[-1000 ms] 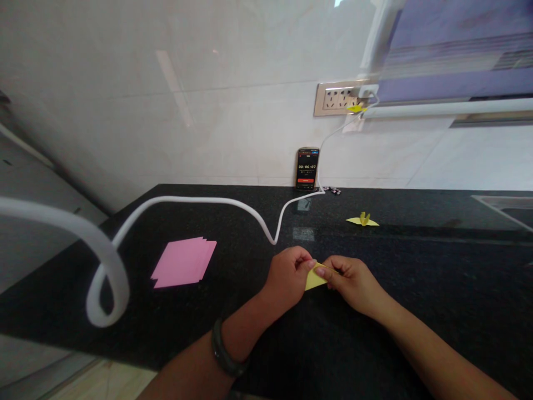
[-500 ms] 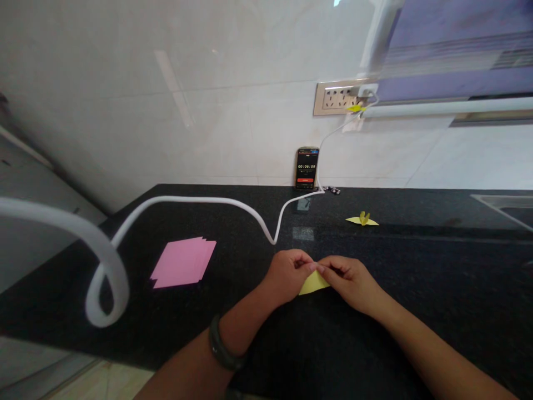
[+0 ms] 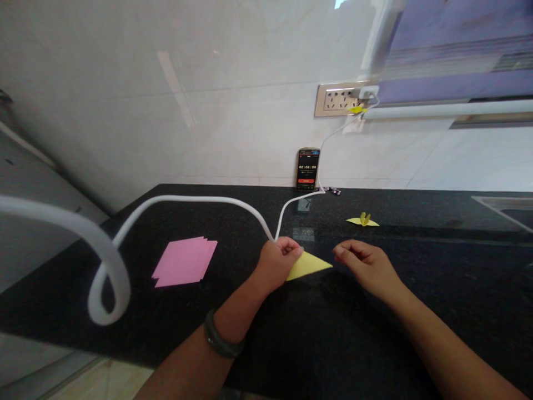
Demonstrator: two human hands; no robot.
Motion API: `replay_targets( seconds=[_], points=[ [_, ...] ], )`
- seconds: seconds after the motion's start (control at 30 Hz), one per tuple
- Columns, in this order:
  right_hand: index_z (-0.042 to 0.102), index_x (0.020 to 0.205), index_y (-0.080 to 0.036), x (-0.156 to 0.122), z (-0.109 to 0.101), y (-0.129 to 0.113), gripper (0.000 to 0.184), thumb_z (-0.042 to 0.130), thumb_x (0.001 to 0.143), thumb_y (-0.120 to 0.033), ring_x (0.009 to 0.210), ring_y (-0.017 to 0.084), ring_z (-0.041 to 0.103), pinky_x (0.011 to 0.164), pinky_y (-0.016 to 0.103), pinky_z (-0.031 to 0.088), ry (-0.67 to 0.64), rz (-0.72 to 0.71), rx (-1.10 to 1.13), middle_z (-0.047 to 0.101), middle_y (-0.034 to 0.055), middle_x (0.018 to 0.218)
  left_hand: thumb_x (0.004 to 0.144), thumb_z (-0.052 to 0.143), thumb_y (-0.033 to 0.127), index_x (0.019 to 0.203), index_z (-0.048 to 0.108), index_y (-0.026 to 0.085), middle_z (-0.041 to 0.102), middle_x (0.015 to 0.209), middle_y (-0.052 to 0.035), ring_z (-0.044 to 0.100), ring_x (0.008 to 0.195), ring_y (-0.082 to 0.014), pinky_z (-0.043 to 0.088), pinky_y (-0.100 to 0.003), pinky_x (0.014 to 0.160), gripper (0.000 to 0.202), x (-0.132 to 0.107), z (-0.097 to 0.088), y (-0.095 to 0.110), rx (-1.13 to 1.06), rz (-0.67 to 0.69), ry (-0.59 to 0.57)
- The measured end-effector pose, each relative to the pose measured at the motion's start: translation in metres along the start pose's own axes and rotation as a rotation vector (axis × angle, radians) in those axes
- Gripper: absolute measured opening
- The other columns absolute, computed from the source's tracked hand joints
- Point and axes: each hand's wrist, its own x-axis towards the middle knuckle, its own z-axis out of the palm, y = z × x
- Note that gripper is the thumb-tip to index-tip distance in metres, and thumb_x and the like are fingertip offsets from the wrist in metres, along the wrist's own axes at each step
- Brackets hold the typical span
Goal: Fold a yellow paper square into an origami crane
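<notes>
My left hand [image 3: 277, 264] is closed, pinching the left end of a folded yellow paper [image 3: 308, 264] that points right as a flat triangle over the black countertop [image 3: 416, 311]. My right hand [image 3: 366, 265] hovers just right of the paper's tip, fingers loosely curled and apart, holding nothing. A dark band sits on my left wrist. A finished yellow folded paper figure [image 3: 363, 220] rests farther back on the right.
A stack of pink paper squares [image 3: 185, 261] lies to the left. A white cable [image 3: 200, 201] loops across the counter to a phone [image 3: 307, 168] leaning on the tiled wall, showing a timer. A wall socket [image 3: 339, 100] is above. A sink edge [image 3: 503, 208] is far right.
My right hand let go of the yellow paper and drew slightly right. My left hand moved up and back with the paper, which now lies out as a longer flat triangle.
</notes>
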Motion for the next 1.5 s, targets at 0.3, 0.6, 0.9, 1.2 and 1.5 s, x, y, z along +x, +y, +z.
replay_targets(
  seconds=[0.3,0.6,0.9,1.2,1.5],
  points=[
    [0.06,0.069,-0.018,-0.011,0.012,-0.02,0.02,0.045,0.079,-0.026,0.06,0.012,0.052,0.056,0.022,0.039,-0.239,-0.219,-0.034,0.058,0.0012,0.064,0.07,0.051,0.031,0.073,0.059,0.012,0.058,0.065,-0.0028,0.05,0.058,-0.01,0.037,-0.02,0.051,0.021,-0.013,0.018,0.001,0.05,0.017,-0.187],
    [0.06,0.071,-0.016,-0.01,0.018,-0.009,0.021,0.046,0.078,-0.029,0.057,0.013,0.051,0.051,0.023,0.039,-0.136,-0.094,-0.024,0.058,0.0015,0.061,0.072,0.048,0.031,0.071,0.057,0.012,0.053,0.061,-0.0002,0.044,0.054,-0.008,0.034,-0.019,0.049,0.021,-0.014,0.018,0.003,0.049,0.034,-0.207],
    [0.059,0.069,-0.017,-0.012,0.019,-0.014,0.019,0.046,0.078,-0.028,0.055,0.012,0.05,0.05,0.023,0.038,-0.13,-0.124,-0.043,0.056,0.0008,0.06,0.074,0.045,0.029,0.069,0.058,0.014,0.053,0.059,0.0005,0.044,0.054,-0.0084,0.033,-0.019,0.049,0.02,-0.018,0.019,0.005,0.16,0.092,-0.226],
    [0.058,0.07,-0.018,-0.012,0.019,-0.011,0.02,0.044,0.079,-0.028,0.058,0.014,0.052,0.053,0.024,0.039,-0.025,-0.125,-0.084,0.057,0.0018,0.063,0.075,0.043,0.028,0.075,0.061,0.014,0.059,0.066,-0.0014,0.05,0.058,-0.0101,0.036,-0.021,0.053,0.023,-0.018,0.016,0.01,0.206,0.121,-0.226],
    [0.057,0.074,-0.016,0.0,-0.003,0.006,0.023,0.045,0.078,-0.035,0.057,0.014,0.05,0.048,0.023,0.039,0.133,-0.008,-0.052,0.057,0.0033,0.065,0.075,0.042,0.027,0.072,0.06,0.015,0.061,0.064,-0.0017,0.052,0.057,-0.011,0.038,-0.022,0.055,0.022,-0.012,0.012,-0.001,0.242,0.1,-0.235]
  ],
)
